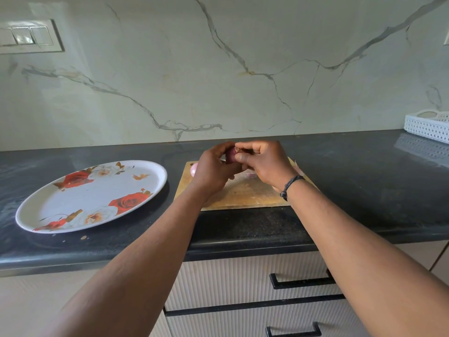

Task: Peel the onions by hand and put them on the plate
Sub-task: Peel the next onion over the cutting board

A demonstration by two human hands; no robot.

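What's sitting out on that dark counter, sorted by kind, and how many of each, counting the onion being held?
Onions: 2, one red onion held in both hands, left hand and right hand, and one pale onion partly hidden on the board
Plates: 1, the floral plate
Cutting boards: 1, the wooden board
Baskets: 1, the white basket
Total: 5

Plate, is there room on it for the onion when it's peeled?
Yes. The flowered plate holds nothing. More bare room: the dark counter between the cutting board and the white basket. The board's far end is crowded: both hands, left and right, hold the onion there, another onion beside them.
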